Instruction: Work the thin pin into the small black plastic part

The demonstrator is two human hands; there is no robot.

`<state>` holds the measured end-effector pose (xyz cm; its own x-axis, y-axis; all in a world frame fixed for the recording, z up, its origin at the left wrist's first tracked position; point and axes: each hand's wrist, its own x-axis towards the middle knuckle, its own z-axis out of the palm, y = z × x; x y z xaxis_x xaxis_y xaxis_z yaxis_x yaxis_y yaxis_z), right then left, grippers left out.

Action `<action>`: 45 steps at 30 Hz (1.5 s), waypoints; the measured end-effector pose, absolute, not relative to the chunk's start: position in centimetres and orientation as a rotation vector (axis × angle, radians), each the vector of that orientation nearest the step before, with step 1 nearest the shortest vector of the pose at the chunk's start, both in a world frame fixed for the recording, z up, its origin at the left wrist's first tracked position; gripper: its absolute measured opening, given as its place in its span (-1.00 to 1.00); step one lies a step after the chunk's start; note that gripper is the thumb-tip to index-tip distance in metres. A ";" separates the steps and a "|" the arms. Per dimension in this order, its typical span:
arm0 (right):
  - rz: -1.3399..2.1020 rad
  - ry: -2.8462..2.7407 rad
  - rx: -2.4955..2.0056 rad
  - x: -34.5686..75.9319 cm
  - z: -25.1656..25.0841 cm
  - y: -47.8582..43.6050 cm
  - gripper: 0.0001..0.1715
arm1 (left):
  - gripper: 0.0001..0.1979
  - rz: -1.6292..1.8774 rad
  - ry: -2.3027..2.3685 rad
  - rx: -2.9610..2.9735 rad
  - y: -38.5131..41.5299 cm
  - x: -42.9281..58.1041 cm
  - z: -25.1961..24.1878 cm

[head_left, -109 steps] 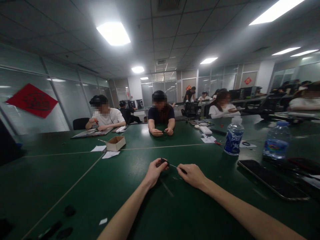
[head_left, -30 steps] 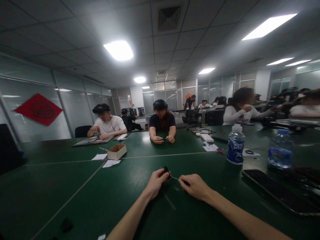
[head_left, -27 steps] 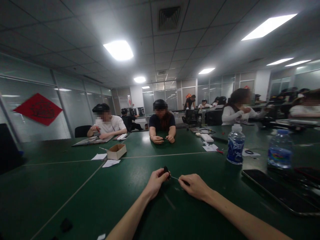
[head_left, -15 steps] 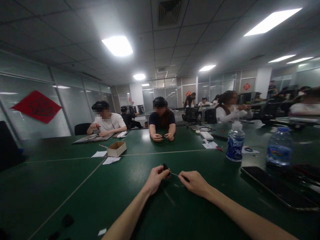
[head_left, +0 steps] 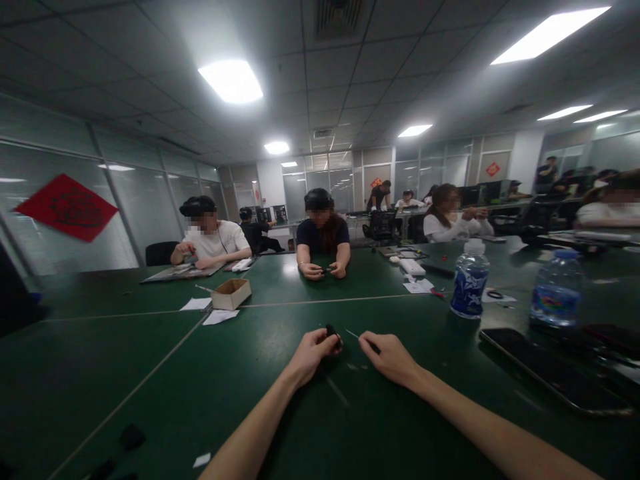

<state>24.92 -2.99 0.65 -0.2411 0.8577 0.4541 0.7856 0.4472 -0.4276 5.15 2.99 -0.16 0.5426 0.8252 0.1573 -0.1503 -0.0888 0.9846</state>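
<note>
My left hand (head_left: pixel 313 353) is closed around a small black part (head_left: pixel 331 333), pinched between thumb and fingers a little above the green table; its exact kind is too small to make out. Just to the right, my right hand (head_left: pixel 387 353) is closed on a thin screwdriver (head_left: pixel 351 333), most of whose handle is hidden in the fingers. The metal shaft points up and left toward the black part, with a small gap between them. Both forearms reach in from the bottom of the view.
A phone (head_left: pixel 550 370) and two bottles, one blue-labelled (head_left: pixel 469 283) and one blue-capped (head_left: pixel 556 293), stand to the right. An open cardboard box (head_left: pixel 231 297) sits farther left on paper. Dark pieces (head_left: pixel 133 437) lie near left. Co-workers (head_left: pixel 323 233) sit across the table.
The screwdriver's tip has pulled away from the black part and now tilts more upward. My left hand keeps its hold on the part. The camera view has shifted slightly.
</note>
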 end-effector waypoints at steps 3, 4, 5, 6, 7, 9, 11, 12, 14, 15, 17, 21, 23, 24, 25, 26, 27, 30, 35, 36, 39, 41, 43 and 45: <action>0.095 -2.170 -1.330 24.7 0.6 -3.2 -0.64 | -0.63 0.953 0.621 1.313 3.5 5.2 -0.6; 0.071 -2.186 -1.331 24.6 0.6 -3.2 -0.65 | -0.61 0.954 0.620 1.289 3.6 5.2 -0.7; 0.053 -2.198 -1.333 24.6 0.6 -3.2 -0.65 | -0.59 0.956 0.619 1.272 3.6 5.2 -0.7; 0.045 -2.208 -1.335 24.5 0.6 -3.2 -0.65 | -0.59 0.959 0.615 1.263 3.7 5.2 -0.7; 0.044 -2.217 -1.338 24.5 0.6 -3.2 -0.65 | -0.59 0.962 0.611 1.261 3.6 5.2 -0.7; 0.047 -2.227 -1.348 24.5 0.6 -3.2 -0.65 | -0.61 0.966 0.599 1.267 3.6 5.2 -0.7; 0.043 -2.229 -1.360 24.5 0.6 -3.2 -0.66 | -0.63 0.965 0.589 1.273 3.5 5.1 -0.7; 0.036 -2.229 -1.366 24.5 0.6 -3.2 -0.66 | -0.63 0.966 0.589 1.277 3.4 5.1 -0.6; 0.025 -2.232 -1.376 24.5 0.7 -3.3 -0.67 | -0.62 0.968 0.595 1.294 3.4 5.1 -0.6; 0.023 -2.233 -1.381 24.5 0.7 -3.3 -0.67 | -0.61 0.970 0.601 1.306 3.4 5.1 -0.6; 0.028 -2.236 -1.387 24.4 0.8 -3.3 -0.67 | -0.60 0.964 0.606 1.327 3.4 5.1 -0.7; 0.050 -2.247 -1.393 24.4 0.8 -3.3 -0.65 | -0.61 0.955 0.608 1.351 3.4 5.1 -0.7; 0.032 -2.245 -1.404 24.3 0.7 -3.4 -0.64 | -0.61 0.961 0.608 1.368 3.3 5.0 -0.6; 0.026 -2.243 -1.404 24.3 0.6 -3.3 -0.64 | -0.62 0.965 0.606 1.377 3.2 5.0 -0.5; 0.027 -2.244 -1.397 24.3 0.6 -3.3 -0.65 | -0.63 0.968 0.606 1.385 3.1 5.0 -0.3; 0.034 -2.243 -1.385 24.3 0.5 -3.3 -0.65 | -0.63 0.971 0.608 1.395 2.9 5.0 -0.2; 0.047 -2.229 -1.378 24.3 0.5 -3.2 -0.65 | -0.64 0.961 0.610 1.410 2.8 5.0 0.0; 0.103 -2.103 -1.412 24.4 0.8 -3.1 -0.61 | -0.67 0.865 0.604 1.479 2.6 5.0 0.3; 0.117 -2.134 -1.411 24.5 1.1 -3.2 -0.63 | -0.66 0.918 0.597 1.398 3.0 5.1 -0.2; 0.114 -2.163 -1.393 24.5 1.0 -3.2 -0.64 | -0.64 0.939 0.606 1.357 3.2 5.1 -0.4; 0.085 -2.211 -1.382 24.4 0.7 -3.2 -0.65 | -0.53 0.976 0.641 1.276 3.4 5.2 -0.7; 0.061 -2.233 -1.394 24.4 0.6 -3.1 -0.64 | -0.51 0.990 0.642 1.262 3.4 5.2 -0.8; 0.033 -2.248 -1.410 24.3 0.6 -3.1 -0.64 | -0.54 0.990 0.634 1.273 3.4 5.2 -0.8; 0.003 -2.257 -1.427 24.3 0.7 -3.1 -0.64 | -0.58 0.990 0.627 1.290 3.4 5.1 -0.9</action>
<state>24.30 -3.13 0.67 -0.3508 0.8545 0.3832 0.8535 0.4601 -0.2446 5.15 3.40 -0.88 0.4704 0.8715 0.1385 -0.2482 -0.0200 0.9685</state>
